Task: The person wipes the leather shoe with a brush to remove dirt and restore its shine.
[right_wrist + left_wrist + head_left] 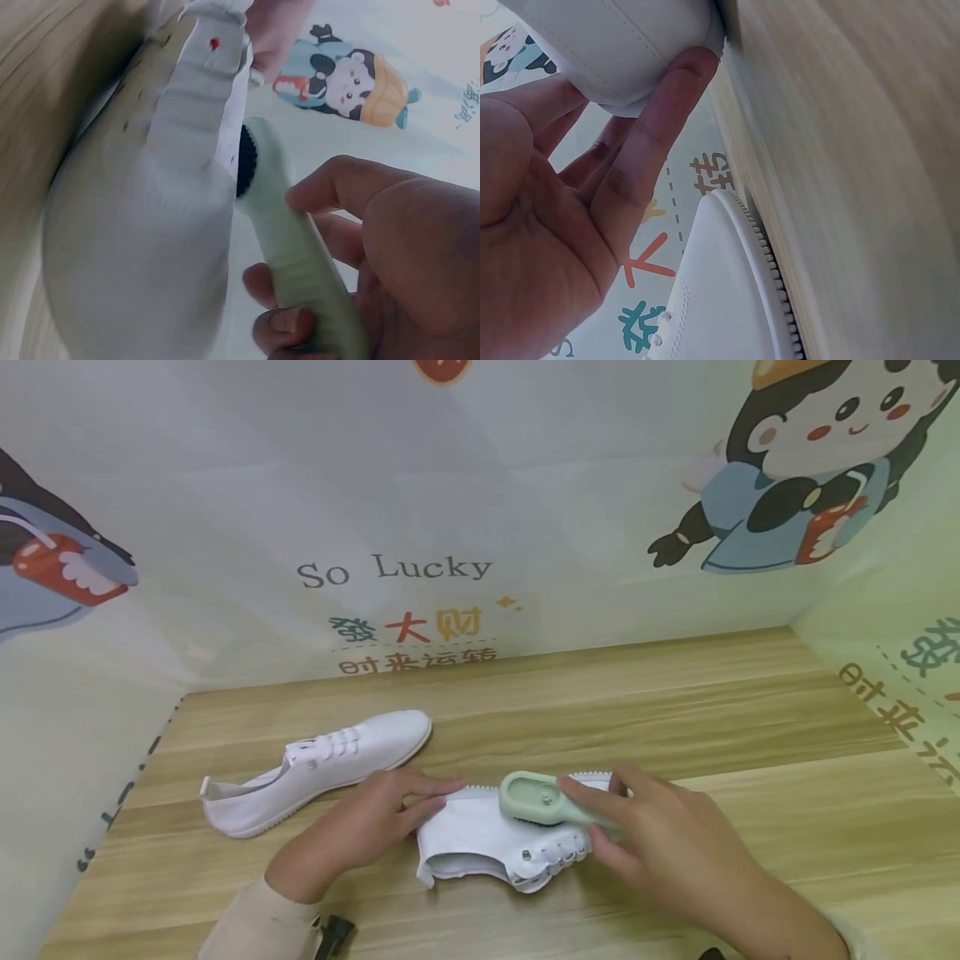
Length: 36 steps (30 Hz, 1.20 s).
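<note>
A white lace-up shoe (472, 827) lies on its side near the table's front, its opening facing the wearer. My left hand (367, 818) grips its heel end between thumb and fingers; the left wrist view shows the fingers (664, 112) against the heel. In my right hand (667, 827) is a pale green brush (528, 795), held by its handle. Its dark bristles (246, 161) touch the shoe's upper between the laces and the sole edge. The right hand covers the toe part in the head view.
A second white shoe (393, 735) stands upright on the wooden table (675, 693), behind and left of the held one. Printed cloth walls (570, 543) enclose the table at the back and both sides. A black strap end (335, 935) hangs by the left sleeve.
</note>
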Motion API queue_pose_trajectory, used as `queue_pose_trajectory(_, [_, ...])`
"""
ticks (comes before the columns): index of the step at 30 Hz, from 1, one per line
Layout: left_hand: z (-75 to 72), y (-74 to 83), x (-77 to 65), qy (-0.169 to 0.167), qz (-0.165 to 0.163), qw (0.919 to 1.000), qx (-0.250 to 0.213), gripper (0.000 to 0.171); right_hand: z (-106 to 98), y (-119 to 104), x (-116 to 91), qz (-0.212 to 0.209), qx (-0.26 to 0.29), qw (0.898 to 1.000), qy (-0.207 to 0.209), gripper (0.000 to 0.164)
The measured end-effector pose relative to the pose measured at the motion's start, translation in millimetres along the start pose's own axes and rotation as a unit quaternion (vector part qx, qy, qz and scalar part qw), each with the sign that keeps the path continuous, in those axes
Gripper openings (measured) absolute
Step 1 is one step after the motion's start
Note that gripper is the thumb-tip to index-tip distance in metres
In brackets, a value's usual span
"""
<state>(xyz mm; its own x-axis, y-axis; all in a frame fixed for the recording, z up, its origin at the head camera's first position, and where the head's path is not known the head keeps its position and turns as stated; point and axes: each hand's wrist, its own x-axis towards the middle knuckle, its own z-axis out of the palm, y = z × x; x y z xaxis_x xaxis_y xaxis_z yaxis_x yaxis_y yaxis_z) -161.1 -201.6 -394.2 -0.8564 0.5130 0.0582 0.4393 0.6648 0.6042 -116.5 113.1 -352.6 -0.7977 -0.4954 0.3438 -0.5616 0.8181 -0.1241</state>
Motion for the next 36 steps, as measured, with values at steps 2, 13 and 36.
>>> queue_pose_trajectory(2, [-0.4, 1.1, 0.6, 0.000, 0.002, 1.0000, 0.005, 0.031, -2.1, 5.9, -3.9, 0.007, -0.003, 1.000, 0.004, 0.047])
queue_pose_trajectory(13, [-2.4, 4.7, 0.1, 0.004, -0.006, 0.9997, 0.022, 0.030, -9.5, 22.8, -14.0, 0.010, -0.007, 0.999, 0.051, 0.048])
queue_pose_trajectory(36, [5.5, 2.3, 25.4, -0.004, -0.156, 0.9671, -0.201, 0.023, -4.0, 14.5, -13.9, -0.067, 0.067, 0.986, 0.139, 0.048])
